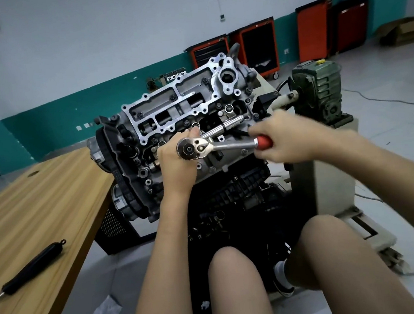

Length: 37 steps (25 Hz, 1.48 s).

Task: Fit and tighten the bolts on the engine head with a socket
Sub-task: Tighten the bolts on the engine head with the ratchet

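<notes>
The engine head (169, 104) sits tilted on a stand, its silver cam frame dotted with bolts. A chrome ratchet wrench (215, 147) with a red grip lies across the head's near side, its round head at the left. My left hand (175, 160) curls under and around the ratchet head, where the socket is hidden. My right hand (281, 140) grips the red handle at the right end. A second chrome bar (228, 124) lies on the head just behind the ratchet.
A wooden table (38, 207) stands at the left with a black-handled tool (30, 270) on it. A green gearbox (319, 89) on the stand sits right of the engine. Red tool cabinets (257, 45) line the back wall. My knees are below.
</notes>
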### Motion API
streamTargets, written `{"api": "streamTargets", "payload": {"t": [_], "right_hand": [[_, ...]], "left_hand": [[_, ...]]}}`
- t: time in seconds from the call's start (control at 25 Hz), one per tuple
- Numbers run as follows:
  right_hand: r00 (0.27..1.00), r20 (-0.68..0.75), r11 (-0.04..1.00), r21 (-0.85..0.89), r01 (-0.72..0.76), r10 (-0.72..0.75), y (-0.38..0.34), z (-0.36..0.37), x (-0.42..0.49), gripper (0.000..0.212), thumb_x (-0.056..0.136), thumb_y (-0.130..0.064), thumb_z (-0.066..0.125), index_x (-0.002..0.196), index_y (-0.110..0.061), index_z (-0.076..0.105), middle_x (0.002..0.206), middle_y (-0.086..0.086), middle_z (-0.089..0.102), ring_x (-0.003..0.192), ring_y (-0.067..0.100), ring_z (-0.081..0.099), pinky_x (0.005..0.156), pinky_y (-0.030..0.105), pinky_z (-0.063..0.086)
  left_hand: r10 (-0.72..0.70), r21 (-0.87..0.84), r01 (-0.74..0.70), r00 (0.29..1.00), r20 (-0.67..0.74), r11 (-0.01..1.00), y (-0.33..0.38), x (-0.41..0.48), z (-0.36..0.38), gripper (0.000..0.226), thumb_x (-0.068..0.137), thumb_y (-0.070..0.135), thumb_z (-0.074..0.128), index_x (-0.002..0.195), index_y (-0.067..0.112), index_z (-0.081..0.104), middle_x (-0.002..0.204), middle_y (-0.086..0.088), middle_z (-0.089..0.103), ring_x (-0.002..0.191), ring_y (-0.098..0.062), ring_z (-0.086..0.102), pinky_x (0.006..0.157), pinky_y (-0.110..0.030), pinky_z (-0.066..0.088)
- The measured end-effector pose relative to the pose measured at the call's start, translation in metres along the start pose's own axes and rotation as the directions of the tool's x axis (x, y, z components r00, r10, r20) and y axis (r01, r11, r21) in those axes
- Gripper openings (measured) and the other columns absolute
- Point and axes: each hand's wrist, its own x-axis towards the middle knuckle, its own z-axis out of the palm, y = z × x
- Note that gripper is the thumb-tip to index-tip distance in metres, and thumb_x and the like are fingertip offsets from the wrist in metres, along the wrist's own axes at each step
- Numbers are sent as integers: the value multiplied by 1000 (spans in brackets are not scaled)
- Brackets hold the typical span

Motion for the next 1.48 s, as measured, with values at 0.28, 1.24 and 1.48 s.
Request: {"api": "streamTargets", "payload": {"t": [0.28, 1.24, 1.48], "right_hand": [[936, -157, 748, 648, -142, 314, -76, 118, -41, 41, 83, -10, 63, 56, -21, 33, 49, -5, 38, 47, 14, 37, 49, 28, 30], [993, -57, 890, 451, -68, 105, -48, 80, -30, 37, 84, -11, 61, 59, -25, 36, 53, -9, 40, 46, 3, 36, 50, 21, 28], [991, -121, 997, 59, -44, 51, -13, 27, -12, 34, 80, -17, 62, 61, -28, 36, 52, -9, 44, 45, 4, 43, 48, 23, 30]], "left_hand": [[18, -12, -19, 995, -99, 1000, 1, -4, 7, 51, 92, 24, 53, 50, 25, 24, 50, 8, 27, 50, -19, 23, 53, -48, 26], [-33, -50, 32, 999, -30, 998, 0, -2, -4, 48, 89, 33, 54, 48, 25, 31, 49, 4, 30, 51, -21, 27, 55, -46, 31], [-30, -80, 27, 999, -38, 996, -12, -1, 1, 45, 93, 22, 55, 56, -5, 52, 61, -8, 50, 69, -16, 43, 74, -36, 37]]}}
